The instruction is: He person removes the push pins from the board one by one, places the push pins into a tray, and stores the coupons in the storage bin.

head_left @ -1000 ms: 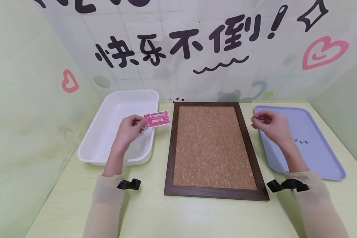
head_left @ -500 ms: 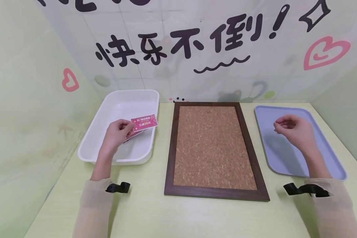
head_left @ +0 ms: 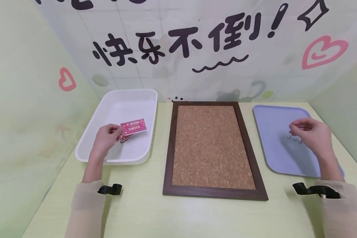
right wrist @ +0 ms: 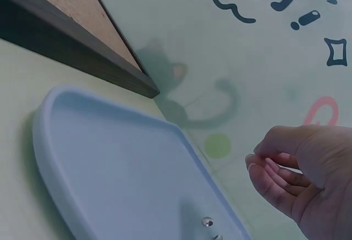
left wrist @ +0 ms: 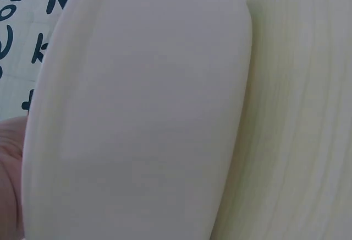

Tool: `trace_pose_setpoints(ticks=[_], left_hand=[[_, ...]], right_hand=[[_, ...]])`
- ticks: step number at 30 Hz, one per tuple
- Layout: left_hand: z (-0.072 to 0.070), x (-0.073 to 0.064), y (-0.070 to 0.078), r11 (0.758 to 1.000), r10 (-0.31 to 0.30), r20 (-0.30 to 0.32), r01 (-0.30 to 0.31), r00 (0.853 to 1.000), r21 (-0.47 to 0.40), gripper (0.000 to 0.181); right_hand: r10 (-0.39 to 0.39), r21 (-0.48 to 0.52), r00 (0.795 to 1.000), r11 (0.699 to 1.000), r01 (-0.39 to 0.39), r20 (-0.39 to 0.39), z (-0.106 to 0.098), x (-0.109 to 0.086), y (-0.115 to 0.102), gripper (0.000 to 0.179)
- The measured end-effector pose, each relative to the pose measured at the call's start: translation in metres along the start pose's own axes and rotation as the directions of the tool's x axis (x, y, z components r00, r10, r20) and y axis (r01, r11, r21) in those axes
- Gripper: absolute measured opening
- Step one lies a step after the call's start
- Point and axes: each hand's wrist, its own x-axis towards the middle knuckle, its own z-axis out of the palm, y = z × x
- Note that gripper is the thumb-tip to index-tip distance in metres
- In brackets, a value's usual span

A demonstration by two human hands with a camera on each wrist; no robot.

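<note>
My left hand (head_left: 107, 138) pinches a pink printed coupon card (head_left: 134, 126) by its left end, over the white basin (head_left: 87, 145). Another pink card (head_left: 125, 137) shows partly beneath it, mostly covered. In the left wrist view, only an edge of the hand (left wrist: 11, 179) appears beside the basin's outer wall (left wrist: 143, 108). Over the blue tray (head_left: 273, 158) is my right hand (head_left: 313, 135), fingers loosely curled and thumb close to the fingertips, nothing visible between them. Small shiny silver studs (head_left: 295, 139) lie on the tray just below the fingertips.
A cork board (head_left: 211, 148) in a dark wooden frame (head_left: 214, 192) lies between basin and tray on the pale table (head_left: 142, 211). Behind stands a wall (head_left: 178, 79) with black writing and drawings.
The left hand has moved left with the coupon, farther over the basin. The right hand has moved right and toward the body, from the tray's left edge to over the studs.
</note>
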Motion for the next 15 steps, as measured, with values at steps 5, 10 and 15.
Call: trace_pose_setpoints(ticks=[5, 10, 15], left_hand=[[-0.002, 0.002, -0.006, 0.999, -0.032, 0.008, 0.032, 0.999, 0.007, 0.039], [-0.004, 0.005, -0.011, 0.998, -0.065, 0.016, 0.064, 0.998, 0.028, 0.039], [-0.003, 0.009, -0.014, 0.996, -0.091, 0.028, 0.091, 0.995, 0.018, 0.04]], right_hand=[[0.05, -0.056, 0.999, 0.997, -0.049, 0.007, -0.007, 0.0, 0.009, 0.016], [0.1, -0.063, 0.994, 0.993, -0.098, 0.032, -0.014, 0.0, 0.019, 0.013], [0.146, -0.036, 0.989, 0.989, -0.146, 0.007, -0.025, -0.003, 0.027, 0.024]])
